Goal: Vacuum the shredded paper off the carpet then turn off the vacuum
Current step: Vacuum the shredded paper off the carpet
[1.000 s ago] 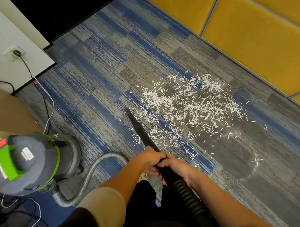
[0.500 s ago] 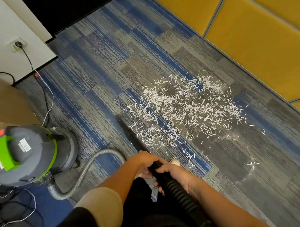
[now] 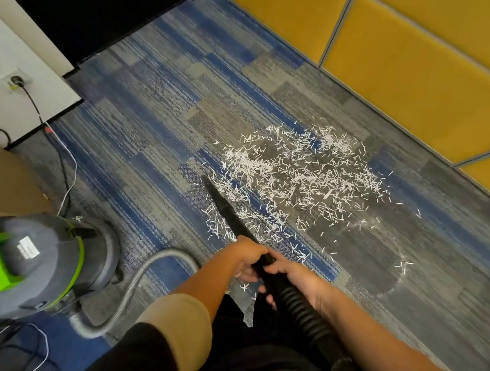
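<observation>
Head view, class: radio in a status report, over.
Left hand and right hand both grip the black wand. Its nozzle tip sits at the shredded paper's left edge; most paper uncollected. Grey hose loops left to the vacuum, away from the pile.

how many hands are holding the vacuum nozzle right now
2. The left hand grips the black nozzle farther forward. The right hand grips it just behind, where the ribbed hose begins. Both are in plain view.

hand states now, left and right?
Left hand: grips the black plastic vacuum nozzle tube.
Right hand: grips the same tube, just above the black ribbed hose.
</observation>
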Demonstrator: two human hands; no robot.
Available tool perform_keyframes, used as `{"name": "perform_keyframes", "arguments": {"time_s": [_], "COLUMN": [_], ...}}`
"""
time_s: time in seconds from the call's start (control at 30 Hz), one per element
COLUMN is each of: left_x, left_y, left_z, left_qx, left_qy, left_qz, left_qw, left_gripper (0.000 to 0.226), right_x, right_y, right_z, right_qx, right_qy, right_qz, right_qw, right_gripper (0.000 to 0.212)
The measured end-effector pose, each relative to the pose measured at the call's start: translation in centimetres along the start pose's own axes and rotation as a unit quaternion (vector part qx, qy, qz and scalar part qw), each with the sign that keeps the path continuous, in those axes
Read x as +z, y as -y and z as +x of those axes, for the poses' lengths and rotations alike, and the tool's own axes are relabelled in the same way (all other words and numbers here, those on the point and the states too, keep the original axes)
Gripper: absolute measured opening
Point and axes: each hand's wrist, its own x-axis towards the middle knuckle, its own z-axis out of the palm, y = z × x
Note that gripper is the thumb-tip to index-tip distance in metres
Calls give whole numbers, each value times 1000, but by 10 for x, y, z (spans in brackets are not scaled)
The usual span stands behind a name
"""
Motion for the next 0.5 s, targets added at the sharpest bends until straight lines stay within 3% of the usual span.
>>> {"name": "perform_keyframes", "arguments": {"time_s": [0.2,0.4,0.5], "left_x": [10,11,8], "left_y": [-5,-1,7], "left_z": [-1,-6,-6], "left_qx": [10,15,12], "left_qy": [0,15,17], "left_qz": [29,28,34], "left_qw": [1000,999,999], "left_gripper": [16,69,54], "right_x": [-9,-7,-4], "right_y": [-2,-3,-8], "right_z": [-2,-4,-1], "right_qx": [9,12,29], "right_qy": [-11,-23,-16], "right_qz": [1,-26,-55], "right_qw": [1000,999,998], "right_gripper": [52,47,48]}}
